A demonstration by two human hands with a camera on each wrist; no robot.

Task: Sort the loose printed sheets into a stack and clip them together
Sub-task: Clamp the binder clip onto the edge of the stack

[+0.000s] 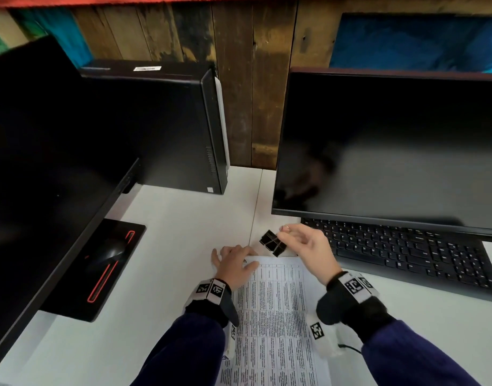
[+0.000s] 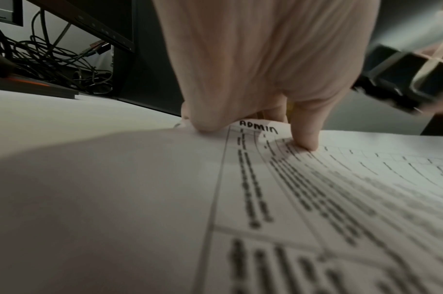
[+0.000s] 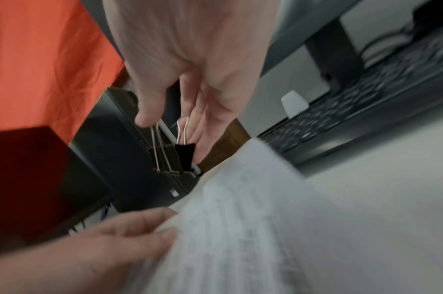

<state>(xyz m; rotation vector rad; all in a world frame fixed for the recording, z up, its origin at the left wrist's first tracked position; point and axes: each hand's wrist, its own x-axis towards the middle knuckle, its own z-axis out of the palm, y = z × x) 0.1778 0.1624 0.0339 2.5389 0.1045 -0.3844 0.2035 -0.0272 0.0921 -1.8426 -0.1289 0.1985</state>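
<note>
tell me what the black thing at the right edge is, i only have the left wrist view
Observer: A black binder clip. The right hand pinches its wire handles.
Operator: is it on the paper yet
Observer: No. In the head view it hangs by the top edge of the sheets, not clamped on.
Operator: anything close on that side
Observer: A black keyboard lies right of the sheets, in front of a dark monitor.

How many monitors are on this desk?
2. The left monitor stands beside the mouse pad; the right monitor stands behind the keyboard. Both screens are dark.
</note>
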